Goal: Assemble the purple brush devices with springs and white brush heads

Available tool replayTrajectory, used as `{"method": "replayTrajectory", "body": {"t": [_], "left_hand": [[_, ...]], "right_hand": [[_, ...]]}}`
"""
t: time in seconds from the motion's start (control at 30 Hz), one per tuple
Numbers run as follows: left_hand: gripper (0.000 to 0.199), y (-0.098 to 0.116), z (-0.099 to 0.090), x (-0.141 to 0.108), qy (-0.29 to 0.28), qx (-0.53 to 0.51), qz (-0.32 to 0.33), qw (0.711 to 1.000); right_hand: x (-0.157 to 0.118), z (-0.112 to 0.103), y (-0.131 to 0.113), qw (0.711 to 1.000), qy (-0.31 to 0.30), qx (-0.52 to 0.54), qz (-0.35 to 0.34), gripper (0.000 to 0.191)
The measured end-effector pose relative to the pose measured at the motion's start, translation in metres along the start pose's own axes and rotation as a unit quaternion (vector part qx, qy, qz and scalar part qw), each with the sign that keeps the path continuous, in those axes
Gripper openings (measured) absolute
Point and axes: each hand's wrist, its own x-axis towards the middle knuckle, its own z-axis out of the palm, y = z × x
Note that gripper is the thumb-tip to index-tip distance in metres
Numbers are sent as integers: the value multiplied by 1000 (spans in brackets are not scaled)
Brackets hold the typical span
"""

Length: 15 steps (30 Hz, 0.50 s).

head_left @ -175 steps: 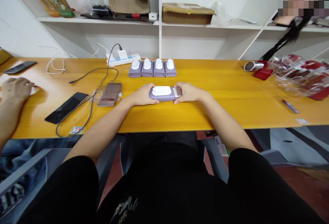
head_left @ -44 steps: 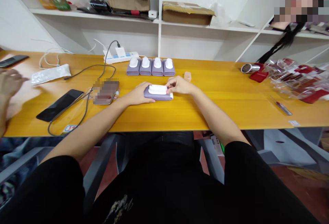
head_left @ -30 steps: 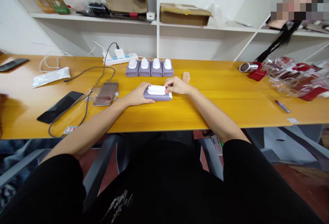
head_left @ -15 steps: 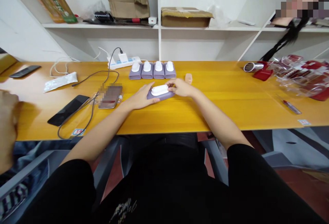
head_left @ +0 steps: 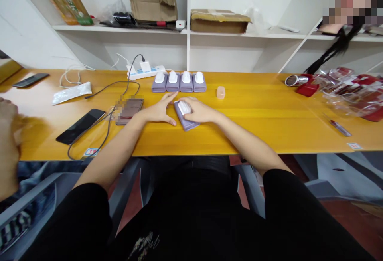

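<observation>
The purple box has swung aslant on the table — the left hand is off it, fingers spread wide just beside — so handling falls to the right hand, closed around its white top.

On the left of the table, a black phone lies near a second phone, with a dark cable running between them. Behind are a white packet and a power strip holding plugs. The shelf bears a cardboard box. Far right, red things lie in clear wrapping, perhaps brushes; glare hides their shape.
</observation>
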Motion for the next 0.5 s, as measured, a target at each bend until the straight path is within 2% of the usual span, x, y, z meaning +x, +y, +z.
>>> {"method": "replayTrajectory", "body": {"t": [0.1,0.27,0.37,0.5], "left_hand": [[163,2,6,6,10,14,27,1000],[146,7,25,13,-3,-80,48,996],[125,8,31,15,14,-84,65,994],[96,13,33,16,19,-51,72,996]], "right_hand": [[2,1,-1,996,-49,49,-55,62],[3,3,-11,989,-31,-19,-141,41],[6,3,-12,984,-37,-30,-174,32],[10,6,-9,984,-31,-30,-175,28]]}}
